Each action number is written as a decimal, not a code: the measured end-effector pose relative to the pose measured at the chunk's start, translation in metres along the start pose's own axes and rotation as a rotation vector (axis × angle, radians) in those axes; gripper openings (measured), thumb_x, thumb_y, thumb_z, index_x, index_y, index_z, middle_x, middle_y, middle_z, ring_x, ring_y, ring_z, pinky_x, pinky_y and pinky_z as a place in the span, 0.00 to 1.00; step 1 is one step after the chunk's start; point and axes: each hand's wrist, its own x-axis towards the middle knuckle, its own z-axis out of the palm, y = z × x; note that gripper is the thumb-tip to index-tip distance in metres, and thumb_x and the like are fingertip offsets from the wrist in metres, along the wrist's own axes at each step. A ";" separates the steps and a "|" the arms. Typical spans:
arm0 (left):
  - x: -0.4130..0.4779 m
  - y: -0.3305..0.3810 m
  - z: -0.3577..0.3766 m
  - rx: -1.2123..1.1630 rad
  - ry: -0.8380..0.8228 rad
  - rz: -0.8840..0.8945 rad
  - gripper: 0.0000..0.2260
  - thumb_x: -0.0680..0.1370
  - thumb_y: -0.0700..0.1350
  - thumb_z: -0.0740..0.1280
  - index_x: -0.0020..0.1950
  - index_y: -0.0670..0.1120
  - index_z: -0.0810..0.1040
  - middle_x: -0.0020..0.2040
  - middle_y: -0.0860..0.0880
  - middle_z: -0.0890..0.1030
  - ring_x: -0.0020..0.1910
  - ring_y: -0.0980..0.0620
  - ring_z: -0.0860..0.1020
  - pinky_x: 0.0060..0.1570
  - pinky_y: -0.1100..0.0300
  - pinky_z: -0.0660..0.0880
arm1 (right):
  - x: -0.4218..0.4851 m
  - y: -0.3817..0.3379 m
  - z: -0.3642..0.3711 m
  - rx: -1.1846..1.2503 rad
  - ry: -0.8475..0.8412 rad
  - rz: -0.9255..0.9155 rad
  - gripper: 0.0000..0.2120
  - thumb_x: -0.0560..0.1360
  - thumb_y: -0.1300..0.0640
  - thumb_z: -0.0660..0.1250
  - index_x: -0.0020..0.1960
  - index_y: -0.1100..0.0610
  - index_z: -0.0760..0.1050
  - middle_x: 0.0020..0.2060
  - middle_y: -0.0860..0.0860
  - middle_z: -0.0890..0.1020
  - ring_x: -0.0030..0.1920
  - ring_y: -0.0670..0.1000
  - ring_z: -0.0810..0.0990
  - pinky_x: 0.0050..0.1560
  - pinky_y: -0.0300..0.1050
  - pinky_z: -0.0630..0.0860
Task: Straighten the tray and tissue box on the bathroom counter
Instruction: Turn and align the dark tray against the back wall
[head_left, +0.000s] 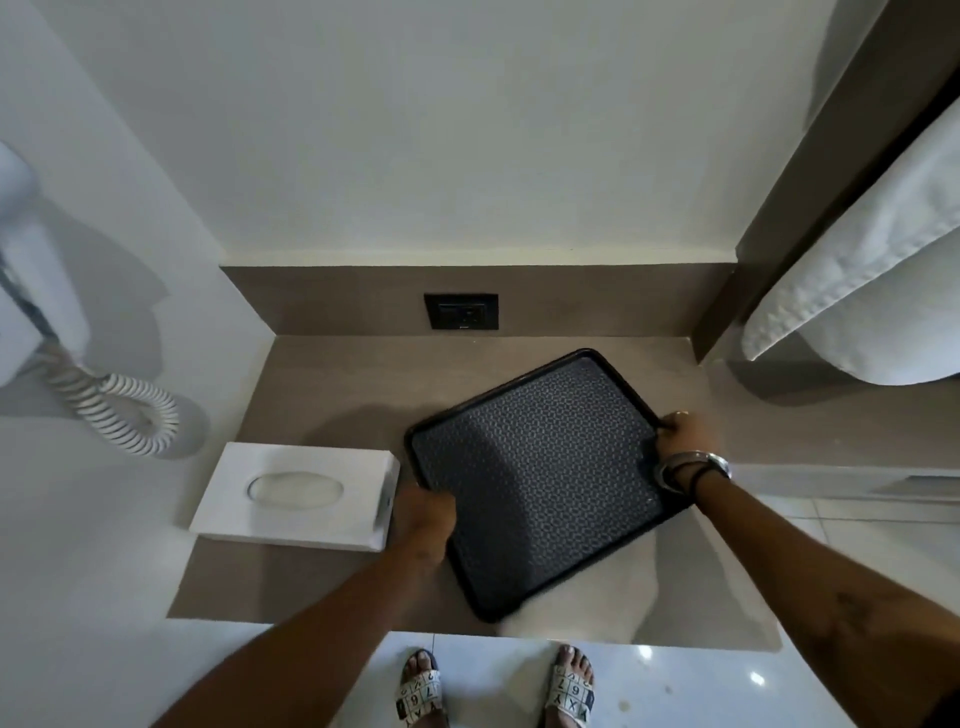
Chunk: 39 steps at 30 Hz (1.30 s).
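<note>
A black rectangular tray (535, 467) with a patterned grey liner lies skewed on the brown counter (332, 384), its near corner close to the front edge. My left hand (426, 514) grips the tray's left rim. On the right rim my right hand (683, 431), with bangles on the wrist, is closed around the edge. A white tissue box (296, 496) with an oval slot sits flat at the counter's left end, slightly angled, its right end close beside the tray and my left hand.
A black wall socket (461, 310) sits in the backsplash behind the tray. A white hair dryer with a coiled cord (130, 405) hangs on the left wall. A white towel (862, 291) hangs at the right. My sandalled feet (421, 686) stand on the tiled floor below.
</note>
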 end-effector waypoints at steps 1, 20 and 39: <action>0.009 0.008 -0.004 0.010 -0.001 0.028 0.16 0.79 0.39 0.64 0.66 0.37 0.75 0.64 0.35 0.77 0.63 0.36 0.75 0.61 0.51 0.71 | -0.008 0.004 0.002 0.070 0.025 0.049 0.12 0.75 0.63 0.67 0.57 0.64 0.82 0.56 0.64 0.83 0.57 0.64 0.81 0.59 0.48 0.75; 0.068 0.025 -0.002 0.316 -0.070 0.364 0.04 0.74 0.31 0.63 0.46 0.33 0.77 0.50 0.33 0.79 0.47 0.37 0.79 0.47 0.48 0.78 | -0.063 0.025 0.048 0.209 0.073 0.276 0.13 0.77 0.65 0.65 0.60 0.65 0.81 0.57 0.64 0.82 0.57 0.64 0.81 0.59 0.49 0.76; -0.012 -0.082 0.016 0.866 -0.205 0.959 0.37 0.77 0.65 0.53 0.79 0.41 0.59 0.80 0.39 0.56 0.79 0.39 0.56 0.75 0.43 0.54 | -0.183 0.026 0.108 -0.371 -0.041 -0.379 0.39 0.74 0.31 0.54 0.75 0.55 0.68 0.77 0.59 0.64 0.75 0.62 0.64 0.71 0.67 0.60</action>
